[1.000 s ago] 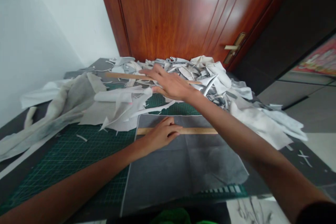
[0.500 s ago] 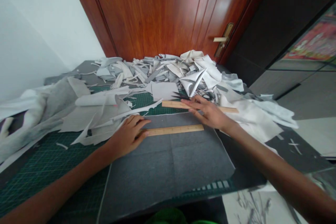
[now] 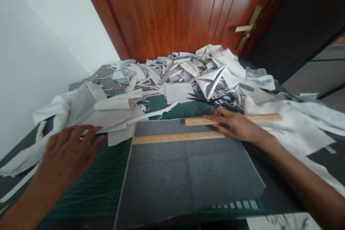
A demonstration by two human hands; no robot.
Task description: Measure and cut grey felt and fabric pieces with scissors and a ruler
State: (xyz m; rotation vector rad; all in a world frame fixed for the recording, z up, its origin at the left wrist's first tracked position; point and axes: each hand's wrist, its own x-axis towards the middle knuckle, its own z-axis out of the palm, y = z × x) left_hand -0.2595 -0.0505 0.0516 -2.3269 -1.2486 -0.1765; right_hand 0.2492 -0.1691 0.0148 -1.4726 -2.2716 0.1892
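A dark grey cloth [image 3: 188,172] lies flat on the green cutting mat [image 3: 99,183]. Across its upper part rests a wooden ruler [image 3: 178,137]. My right hand [image 3: 237,124] grips a second wooden ruler [image 3: 198,121], thumb on the near side and fingers on the far side; this one sits over the cloth's far edge. My left hand [image 3: 67,158] hovers at the left with fingers spread, holding nothing, near pale fabric pieces [image 3: 113,118]. Black scissors [image 3: 202,99] lie beyond the right hand, partly among scraps.
A heap of white and grey scraps [image 3: 172,68] fills the back of the table against a wooden door [image 3: 167,14]. Larger white cloth [image 3: 285,122] spreads at the right. A white wall [image 3: 48,25] stands at the left.
My left hand has left the lower ruler and moved left, opening out. The right hand has brought its ruler nearer, onto the cloth's far edge. The view has turned slightly left.
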